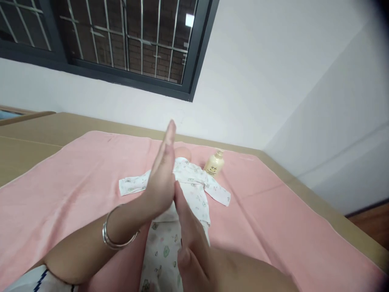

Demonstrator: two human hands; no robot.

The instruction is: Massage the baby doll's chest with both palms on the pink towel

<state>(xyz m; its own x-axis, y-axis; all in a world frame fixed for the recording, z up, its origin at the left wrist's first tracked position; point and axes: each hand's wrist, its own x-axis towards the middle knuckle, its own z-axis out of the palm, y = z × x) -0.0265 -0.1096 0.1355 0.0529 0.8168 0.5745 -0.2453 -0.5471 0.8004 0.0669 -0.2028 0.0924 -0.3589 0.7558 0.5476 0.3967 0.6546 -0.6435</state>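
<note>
My left hand (162, 174) is raised with fingers straight and held side by side, palm turned right; silver bangles (117, 231) circle that wrist. My right hand (193, 231) lies lower, also flat and straight-fingered, its fingertips against the heel of the left palm. Neither hand holds anything. Beneath them a white patterned baby top (191, 198) is spread with both sleeves out, and matching baby trousers (164, 255) lie below it, partly hidden by my hands. A round pinkish thing (182, 153) shows at the collar; I cannot tell what it is.
A pale yellow bottle (214, 163) is just beyond the top's right sleeve. Everything lies on a pink cloth (100, 170) over a tan surface (73, 121). A white wall (243, 81) and a barred window (130, 40) stand behind.
</note>
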